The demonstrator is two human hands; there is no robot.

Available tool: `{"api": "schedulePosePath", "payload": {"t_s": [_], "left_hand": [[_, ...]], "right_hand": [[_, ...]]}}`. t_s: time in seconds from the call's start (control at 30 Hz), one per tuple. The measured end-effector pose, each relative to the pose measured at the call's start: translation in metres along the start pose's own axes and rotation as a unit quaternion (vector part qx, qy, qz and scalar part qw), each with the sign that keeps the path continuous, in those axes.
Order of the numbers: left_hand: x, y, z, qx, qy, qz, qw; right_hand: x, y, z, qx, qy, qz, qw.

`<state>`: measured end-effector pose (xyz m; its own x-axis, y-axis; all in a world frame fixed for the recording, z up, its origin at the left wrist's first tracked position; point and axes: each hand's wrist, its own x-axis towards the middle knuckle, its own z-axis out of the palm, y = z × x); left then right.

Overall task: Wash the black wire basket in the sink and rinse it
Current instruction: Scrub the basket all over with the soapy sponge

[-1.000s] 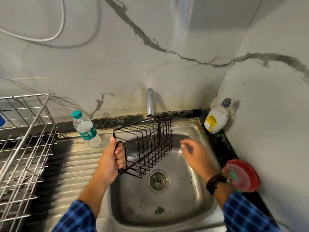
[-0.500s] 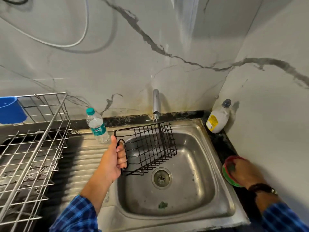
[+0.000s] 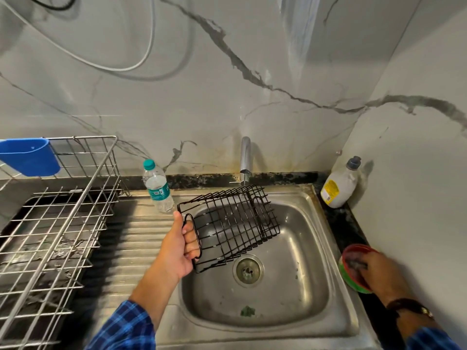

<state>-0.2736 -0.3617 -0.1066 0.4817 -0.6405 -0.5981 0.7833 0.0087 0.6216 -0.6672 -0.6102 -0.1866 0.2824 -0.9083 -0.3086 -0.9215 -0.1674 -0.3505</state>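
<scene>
The left hand [image 3: 180, 245], forearm extended, grips the handle of the black wire basket [image 3: 235, 223]. The right hand [image 3: 376, 271], blurred, reaches down at the right.

Left hand [image 3: 177, 246] grips black wire basket [image 3: 235, 223], tilted over sink [image 3: 303, 261]; right hand [image 3: 376, 271] in red-rimmed dish [image 3: 352, 280] at sink's right edge.

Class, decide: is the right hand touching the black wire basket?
No: the right hand is at the red-rimmed dish, and only the left hand grips the basket.

A black wire basket [image 3: 228, 224] hangs over the steel-grey sink [image 3: 303, 248], near blue-checked sleeves [image 3: 126, 327], a blue cup [image 3: 27, 157], a red-and-green dish [image 3: 353, 274] and grey-veined white walls [image 3: 227, 97].
</scene>
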Motion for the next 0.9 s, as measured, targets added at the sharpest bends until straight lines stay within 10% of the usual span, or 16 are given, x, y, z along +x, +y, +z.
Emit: {"api": "schedulePosePath", "payload": {"t_s": [0.2,0.7,0.9], "left_hand": [[0.0,-0.01,-0.002,-0.02,0.008,0.013,1.0],[-0.002,-0.026,0.019,-0.088,-0.007,0.044,0.995],[-0.005,-0.019,0.028,-0.101,-0.061,0.03,0.993]], "right_hand": [[-0.039,-0.085,-0.04,0.197,0.147,-0.049,0.968],[-0.061,-0.283,0.014,0.305,0.014,-0.278,0.911],[-0.015,-0.259,0.015,0.319,0.05,-0.116,0.939]]}}
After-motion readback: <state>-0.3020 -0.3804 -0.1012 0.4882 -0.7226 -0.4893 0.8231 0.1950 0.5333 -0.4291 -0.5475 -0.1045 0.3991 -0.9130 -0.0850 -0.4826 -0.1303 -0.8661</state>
